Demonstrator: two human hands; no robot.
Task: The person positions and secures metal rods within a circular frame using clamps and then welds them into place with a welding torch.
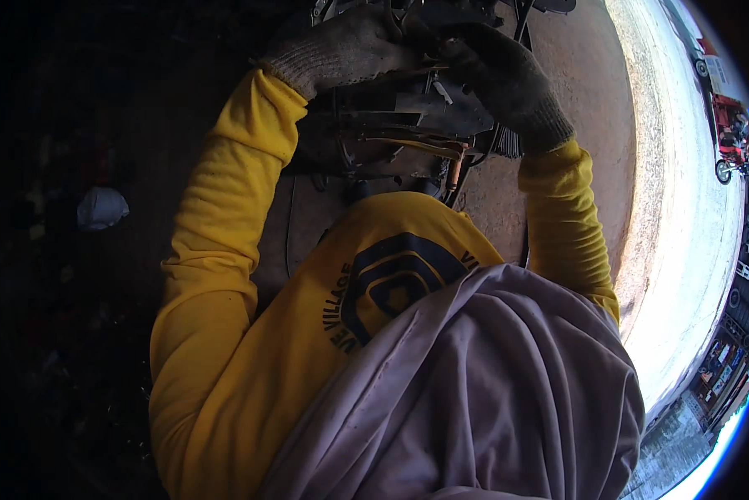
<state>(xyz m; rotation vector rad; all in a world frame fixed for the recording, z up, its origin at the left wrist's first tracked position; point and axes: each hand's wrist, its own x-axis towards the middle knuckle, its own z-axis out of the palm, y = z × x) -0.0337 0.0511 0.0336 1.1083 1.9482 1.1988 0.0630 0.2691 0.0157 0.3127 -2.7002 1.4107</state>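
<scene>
Both my hands wear grey knit work gloves and meet at the top of the view, over a dark metal frame (408,104). My left hand (345,50) is closed, its fingers curled around something dark that I cannot make out. Beside it, my right hand (504,79) bends its fingers inward and down. They look closed too, but shadow hides what they grip. A thin strip (404,73) lies just below the fingertips. Nearer to me, a tool with an orange-brown handle (455,171) rests on the frame.
A thin black cable (290,225) hangs left of the frame. Reddish-brown ground (579,92) stretches to the right, up to a bright sunlit strip (683,192). A pale rounded object (102,208) sits in the dark at left. Far right stands a red motorcycle (729,158).
</scene>
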